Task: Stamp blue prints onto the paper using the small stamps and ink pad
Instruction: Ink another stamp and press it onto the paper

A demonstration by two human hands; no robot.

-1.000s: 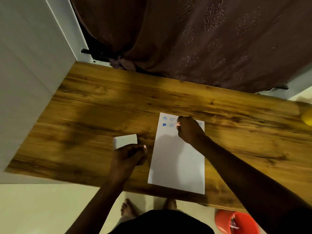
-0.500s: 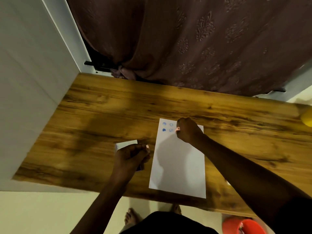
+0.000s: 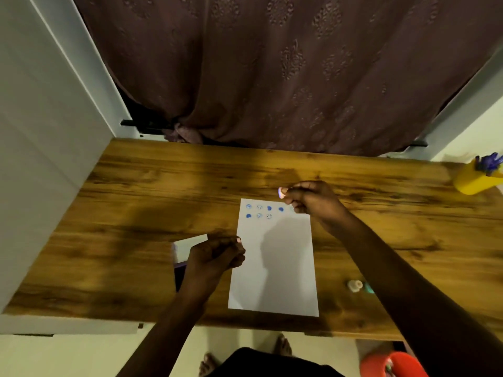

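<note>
A white sheet of paper (image 3: 275, 262) lies on the wooden table (image 3: 152, 191), with several blue prints (image 3: 258, 211) in two rows near its far edge. My right hand (image 3: 313, 200) hovers over the paper's far right corner, pinching a small stamp (image 3: 281, 192) between fingers and thumb. My left hand (image 3: 215, 254) rests at the paper's left edge, curled over the ink pad; its white lid (image 3: 187, 246) and dark base (image 3: 180, 276) show beside the hand. More small stamps (image 3: 355, 285) lie on the table right of the paper, partly hidden by my right forearm.
A yellow cup (image 3: 477, 179) with blue pens stands at the table's far right corner. A dark patterned curtain (image 3: 285, 72) hangs behind the table and a white wall panel (image 3: 40, 131) is on the left. A red bucket (image 3: 392, 364) sits on the floor, lower right.
My right hand has lifted off the paper and moved to the far right, uncovering more prints. My left hand stays on the ink pad.
</note>
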